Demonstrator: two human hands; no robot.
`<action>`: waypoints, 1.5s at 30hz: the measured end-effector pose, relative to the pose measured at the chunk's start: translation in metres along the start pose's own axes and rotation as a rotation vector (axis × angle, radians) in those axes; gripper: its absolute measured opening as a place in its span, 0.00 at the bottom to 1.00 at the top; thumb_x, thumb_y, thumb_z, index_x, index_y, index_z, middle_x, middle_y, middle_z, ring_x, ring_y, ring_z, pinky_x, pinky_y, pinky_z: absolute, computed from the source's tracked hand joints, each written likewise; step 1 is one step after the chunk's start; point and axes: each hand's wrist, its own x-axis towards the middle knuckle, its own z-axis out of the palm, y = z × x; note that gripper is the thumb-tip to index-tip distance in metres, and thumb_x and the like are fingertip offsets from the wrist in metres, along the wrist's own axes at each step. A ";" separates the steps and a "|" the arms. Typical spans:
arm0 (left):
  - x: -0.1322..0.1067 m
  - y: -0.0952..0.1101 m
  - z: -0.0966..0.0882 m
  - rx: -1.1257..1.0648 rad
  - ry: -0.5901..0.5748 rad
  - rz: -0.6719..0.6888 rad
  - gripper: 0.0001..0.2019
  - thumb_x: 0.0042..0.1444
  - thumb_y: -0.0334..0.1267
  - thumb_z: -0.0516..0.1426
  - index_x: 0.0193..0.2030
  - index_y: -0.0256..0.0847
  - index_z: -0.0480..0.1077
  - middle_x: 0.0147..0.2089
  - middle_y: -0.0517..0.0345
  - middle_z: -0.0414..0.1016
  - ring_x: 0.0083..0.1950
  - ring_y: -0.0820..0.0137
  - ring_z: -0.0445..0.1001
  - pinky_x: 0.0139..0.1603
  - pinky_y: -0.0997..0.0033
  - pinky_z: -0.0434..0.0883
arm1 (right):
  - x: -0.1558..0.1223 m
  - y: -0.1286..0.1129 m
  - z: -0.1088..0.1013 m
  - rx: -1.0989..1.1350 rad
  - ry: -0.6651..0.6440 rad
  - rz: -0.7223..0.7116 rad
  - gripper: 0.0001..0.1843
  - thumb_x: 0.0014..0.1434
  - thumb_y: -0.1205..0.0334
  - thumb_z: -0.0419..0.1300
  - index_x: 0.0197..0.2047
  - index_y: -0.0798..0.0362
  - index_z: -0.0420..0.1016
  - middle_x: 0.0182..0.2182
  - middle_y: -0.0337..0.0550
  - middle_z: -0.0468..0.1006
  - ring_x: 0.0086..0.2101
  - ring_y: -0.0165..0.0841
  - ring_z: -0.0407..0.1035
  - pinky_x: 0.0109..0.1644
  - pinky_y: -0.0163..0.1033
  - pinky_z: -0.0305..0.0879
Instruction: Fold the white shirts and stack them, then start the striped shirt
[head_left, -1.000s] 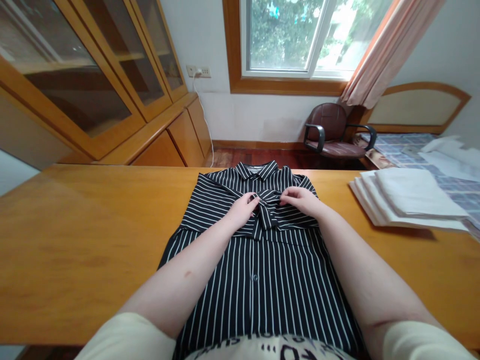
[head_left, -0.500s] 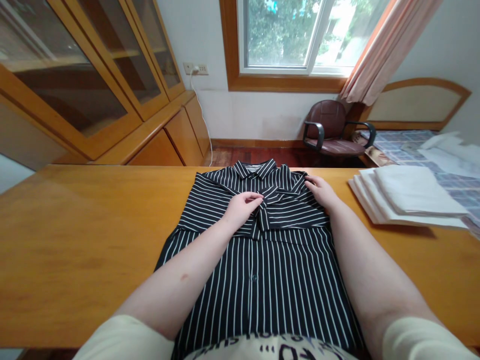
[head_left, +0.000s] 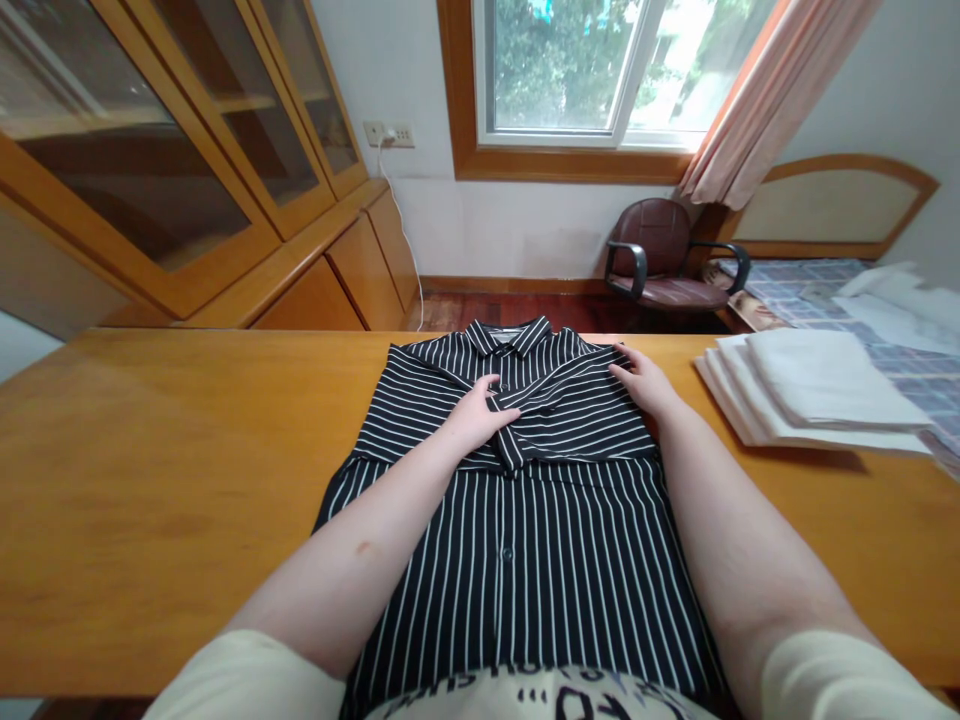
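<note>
A black shirt with white stripes [head_left: 517,540] lies front up on the table, its collar at the far edge. Both sleeves are folded inward across the chest, and their cuffs meet near the middle. My left hand [head_left: 476,415] rests on the cuff end of the right-hand sleeve [head_left: 570,405], thumb and fingers spread apart. At the right shoulder fold, my right hand [head_left: 643,382] touches the cloth with its fingers parted. The shirt's lower hem is hidden by my body.
The wooden table [head_left: 187,480] extends to both sides. Folded white cloths [head_left: 832,385] are stacked at the right. Beyond the table stand a brown armchair [head_left: 660,250], a bed [head_left: 810,280] and a glass-door cabinet [head_left: 262,230].
The right-hand sleeve, bunched up earlier, now lies flatter and straighter across the chest. My left hand shifted slightly left and its fingers spread; my right hand's fingers parted at the shoulder.
</note>
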 end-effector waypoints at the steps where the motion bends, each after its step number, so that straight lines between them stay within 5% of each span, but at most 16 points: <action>1: 0.000 0.001 -0.002 0.003 -0.010 0.026 0.33 0.42 0.42 0.67 0.57 0.43 0.66 0.55 0.47 0.72 0.54 0.58 0.71 0.57 0.61 0.64 | -0.001 -0.002 -0.001 0.007 0.002 0.001 0.32 0.57 0.55 0.59 0.63 0.53 0.63 0.53 0.50 0.73 0.46 0.39 0.70 0.53 0.44 0.64; 4: 0.000 0.004 -0.006 -0.061 -0.030 0.019 0.24 0.42 0.39 0.66 0.49 0.44 0.72 0.49 0.52 0.76 0.49 0.60 0.74 0.52 0.63 0.68 | -0.004 -0.009 -0.005 -0.008 0.027 0.085 0.26 0.54 0.58 0.61 0.57 0.52 0.72 0.44 0.47 0.78 0.40 0.37 0.72 0.48 0.43 0.66; 7: 0.001 0.005 -0.006 -0.254 -0.081 -0.115 0.20 0.49 0.36 0.61 0.51 0.43 0.70 0.42 0.53 0.77 0.36 0.67 0.76 0.37 0.68 0.72 | -0.006 -0.014 -0.008 0.026 0.090 0.211 0.18 0.53 0.62 0.57 0.46 0.54 0.79 0.35 0.46 0.79 0.33 0.35 0.72 0.42 0.40 0.67; 11: 0.005 0.001 -0.004 -0.193 -0.011 -0.152 0.22 0.48 0.32 0.60 0.52 0.41 0.69 0.41 0.53 0.76 0.27 0.73 0.71 0.28 0.75 0.68 | -0.006 -0.016 -0.010 0.122 0.116 0.256 0.16 0.52 0.64 0.56 0.44 0.55 0.78 0.30 0.44 0.79 0.30 0.33 0.71 0.38 0.38 0.66; 15: 0.008 -0.004 -0.004 -0.152 -0.047 -0.128 0.21 0.49 0.38 0.60 0.52 0.42 0.70 0.36 0.56 0.75 0.25 0.75 0.69 0.24 0.76 0.65 | -0.002 -0.007 -0.014 0.231 0.099 0.387 0.18 0.50 0.58 0.62 0.44 0.55 0.73 0.26 0.44 0.76 0.24 0.33 0.68 0.29 0.38 0.66; 19: 0.010 -0.008 -0.005 -0.164 -0.044 -0.080 0.20 0.48 0.36 0.62 0.51 0.42 0.72 0.34 0.58 0.75 0.28 0.73 0.70 0.28 0.75 0.67 | 0.000 0.000 -0.020 0.194 -0.109 0.411 0.15 0.44 0.59 0.69 0.33 0.55 0.71 0.22 0.41 0.73 0.22 0.32 0.65 0.26 0.37 0.64; 25: 0.013 -0.015 -0.001 -0.033 0.005 0.061 0.19 0.49 0.35 0.62 0.50 0.43 0.72 0.39 0.57 0.75 0.32 0.70 0.74 0.38 0.69 0.72 | -0.004 -0.006 -0.020 0.054 0.057 0.372 0.13 0.47 0.62 0.67 0.35 0.56 0.71 0.25 0.40 0.74 0.26 0.31 0.68 0.31 0.36 0.63; 30: 0.002 -0.003 -0.001 0.355 0.141 0.223 0.18 0.56 0.38 0.56 0.54 0.40 0.70 0.54 0.47 0.71 0.54 0.59 0.70 0.58 0.61 0.65 | -0.002 -0.011 -0.020 -0.056 0.043 0.379 0.19 0.52 0.55 0.64 0.44 0.58 0.73 0.36 0.50 0.78 0.35 0.38 0.73 0.39 0.40 0.67; 33: -0.011 0.008 0.005 0.488 0.128 0.379 0.23 0.60 0.43 0.52 0.61 0.39 0.64 0.65 0.46 0.61 0.67 0.58 0.56 0.67 0.58 0.53 | -0.001 -0.019 -0.023 -0.226 0.091 0.260 0.25 0.55 0.55 0.61 0.53 0.60 0.69 0.49 0.58 0.74 0.48 0.44 0.70 0.52 0.46 0.65; 37: -0.019 0.009 0.020 0.564 -0.098 0.508 0.33 0.60 0.52 0.50 0.68 0.37 0.52 0.72 0.45 0.46 0.73 0.58 0.40 0.70 0.54 0.42 | -0.014 -0.048 -0.017 -0.336 -0.124 -0.089 0.32 0.55 0.54 0.62 0.61 0.55 0.63 0.62 0.57 0.62 0.62 0.46 0.55 0.65 0.48 0.51; 41: -0.012 -0.005 0.033 0.663 -0.115 0.458 0.41 0.57 0.57 0.51 0.70 0.34 0.45 0.73 0.41 0.41 0.73 0.56 0.35 0.70 0.51 0.38 | -0.043 -0.085 0.013 -0.335 -0.327 -0.264 0.35 0.58 0.48 0.58 0.65 0.51 0.59 0.68 0.53 0.51 0.65 0.46 0.46 0.67 0.51 0.47; 45: -0.004 -0.014 0.037 0.756 -0.115 0.382 0.48 0.53 0.62 0.51 0.71 0.30 0.42 0.73 0.38 0.38 0.73 0.55 0.35 0.70 0.52 0.39 | -0.061 -0.097 0.051 -0.366 -0.417 -0.454 0.34 0.63 0.48 0.51 0.67 0.54 0.55 0.68 0.53 0.47 0.67 0.44 0.40 0.67 0.55 0.44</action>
